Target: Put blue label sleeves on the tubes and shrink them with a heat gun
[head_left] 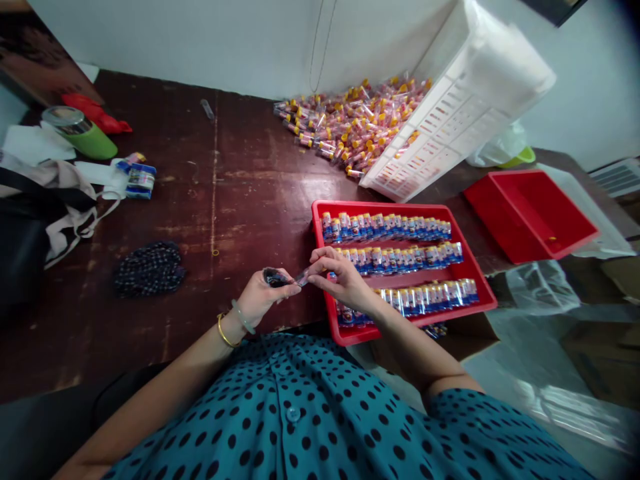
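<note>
My left hand (266,293) is closed around a dark, shiny, rolled-looking bundle (275,277); its exact kind is unclear. From its thumb side a small, see-through plastic strip (301,277) reaches over to my right hand (340,277), whose thumb and fingers pinch its other end. Both hands are held close together over the table edge, left of a red tray (400,341). In that tray stand rows of small clear tubes (395,259) with yellow tops and blue lower parts. My right wrist and forearm pass above the tray's near left part, covering some tubes.
Behind the tray, a heap of yellow-capped tubes (350,123) lies against a tilted white plastic crate (435,133). An empty-looking red bin (530,213) is at right. On the left are a dark checked cloth (150,269), a green-bodied cup (93,139) and a bag (30,233).
</note>
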{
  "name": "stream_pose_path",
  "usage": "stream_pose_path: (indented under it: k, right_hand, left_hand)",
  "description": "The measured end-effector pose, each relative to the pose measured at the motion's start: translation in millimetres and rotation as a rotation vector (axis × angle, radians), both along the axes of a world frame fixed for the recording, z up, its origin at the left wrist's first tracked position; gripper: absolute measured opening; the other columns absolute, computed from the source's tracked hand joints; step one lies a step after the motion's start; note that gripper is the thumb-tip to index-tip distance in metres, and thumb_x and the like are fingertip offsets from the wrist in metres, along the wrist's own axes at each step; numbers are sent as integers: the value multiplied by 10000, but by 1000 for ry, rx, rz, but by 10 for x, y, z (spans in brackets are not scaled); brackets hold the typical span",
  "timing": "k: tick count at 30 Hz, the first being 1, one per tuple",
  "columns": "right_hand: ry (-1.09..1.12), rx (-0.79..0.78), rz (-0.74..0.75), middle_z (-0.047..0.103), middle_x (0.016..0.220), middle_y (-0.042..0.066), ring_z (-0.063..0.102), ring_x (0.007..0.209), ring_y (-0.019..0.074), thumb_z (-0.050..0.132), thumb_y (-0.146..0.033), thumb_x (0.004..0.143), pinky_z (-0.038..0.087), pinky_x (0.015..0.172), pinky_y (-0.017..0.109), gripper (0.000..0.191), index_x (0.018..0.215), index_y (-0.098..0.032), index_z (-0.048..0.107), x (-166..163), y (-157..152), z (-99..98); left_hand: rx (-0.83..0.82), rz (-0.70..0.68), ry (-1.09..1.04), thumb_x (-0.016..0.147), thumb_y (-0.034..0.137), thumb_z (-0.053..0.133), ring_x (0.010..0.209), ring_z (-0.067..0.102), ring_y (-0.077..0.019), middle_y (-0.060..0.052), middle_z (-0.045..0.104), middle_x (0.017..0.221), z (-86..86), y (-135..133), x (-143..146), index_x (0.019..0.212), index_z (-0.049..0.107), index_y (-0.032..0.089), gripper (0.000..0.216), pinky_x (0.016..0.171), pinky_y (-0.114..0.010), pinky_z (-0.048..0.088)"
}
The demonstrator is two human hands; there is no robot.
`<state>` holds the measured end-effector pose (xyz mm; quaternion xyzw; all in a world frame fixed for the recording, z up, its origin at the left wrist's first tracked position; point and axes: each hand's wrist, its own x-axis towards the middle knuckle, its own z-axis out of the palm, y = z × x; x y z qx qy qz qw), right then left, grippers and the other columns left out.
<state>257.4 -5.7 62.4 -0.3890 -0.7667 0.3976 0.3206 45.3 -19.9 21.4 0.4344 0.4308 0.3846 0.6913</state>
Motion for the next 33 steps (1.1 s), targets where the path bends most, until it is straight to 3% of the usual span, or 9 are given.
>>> stream_pose_path:
  k: [4, 7, 11, 15, 19, 22, 25, 29, 33]
  right_hand:
    - [78, -56, -127, 583, 1069, 63, 582, 1002, 187, 576, -353, 938, 483, 919, 358, 167, 1003, -231, 668, 62, 38, 83]
    - [257, -208, -231, 632, 1012, 46, 608, 848, 156, 585, -396, 928, 524, 764, 309, 218, 1083, -245, 609, 167, 74, 185]
    - [391, -350, -153, 672, 984, 33, 647, 826, 152, 689, -391, 858, 541, 742, 297, 243, 1026, -235, 608, 199, 73, 264]
    - [261, -312, -67, 691, 986, 33, 666, 911, 178, 706, -367, 845, 532, 876, 354, 238, 1032, -226, 664, 174, 57, 273]
    - [195, -230, -120, 690, 1046, 34, 651, 965, 175, 691, -358, 858, 523, 878, 337, 280, 1105, -242, 629, 142, 35, 150]
    - [236, -175, -253, 686, 972, 31, 650, 871, 160, 688, -376, 858, 527, 808, 309, 217, 989, -225, 603, 77, -14, -38]
    - [292, -197, -329, 691, 953, 37, 649, 853, 161, 662, -394, 875, 521, 821, 313, 195, 882, -209, 602, 2, -115, -192]
    - [274, -291, -278, 689, 928, 31, 654, 888, 174, 668, -418, 867, 519, 850, 319, 223, 934, -210, 620, -64, -310, -244]
    - [231, -271, -276, 689, 998, 45, 650, 953, 199, 761, -413, 781, 514, 905, 348, 320, 995, -212, 633, -96, -460, -236]
  left_hand:
    - [-11, 22, -16, 622, 316, 841, 502, 429, -81, 32, 516, 538, 3, 1, -19, 610, 632, 150, 267, 474, -225, 326]
    - [-25, 42, -36, 601, 300, 851, 496, 414, -77, 36, 505, 534, 9, 7, -38, 598, 622, 150, 274, 473, -223, 316]
    - [-29, 12, -40, 597, 297, 851, 496, 421, -77, 32, 517, 530, 24, 16, -34, 594, 632, 146, 266, 477, -224, 318]
    - [-34, -7, -33, 588, 313, 852, 510, 453, -89, 27, 549, 535, 44, -6, 12, 596, 646, 150, 263, 506, -230, 357]
    - [10, -33, 67, 654, 351, 817, 605, 538, -123, -1, 659, 656, 27, -68, 111, 757, 730, 157, 237, 621, -253, 441]
    - [2, -29, 68, 719, 407, 771, 721, 594, -154, -25, 713, 786, -21, -116, 181, 865, 746, 163, 285, 729, -277, 478]
    - [-148, -33, -61, 720, 440, 774, 711, 613, -155, -36, 713, 771, -57, -158, 200, 866, 726, 159, 320, 721, -280, 493]
    - [-448, -121, -281, 724, 437, 781, 655, 626, -151, -40, 698, 758, -32, -206, 186, 915, 699, 179, 332, 655, -284, 512]
    - [-446, -50, -313, 678, 404, 826, 677, 631, -144, -37, 699, 786, 27, -227, 226, 916, 718, 167, 352, 679, -273, 518]
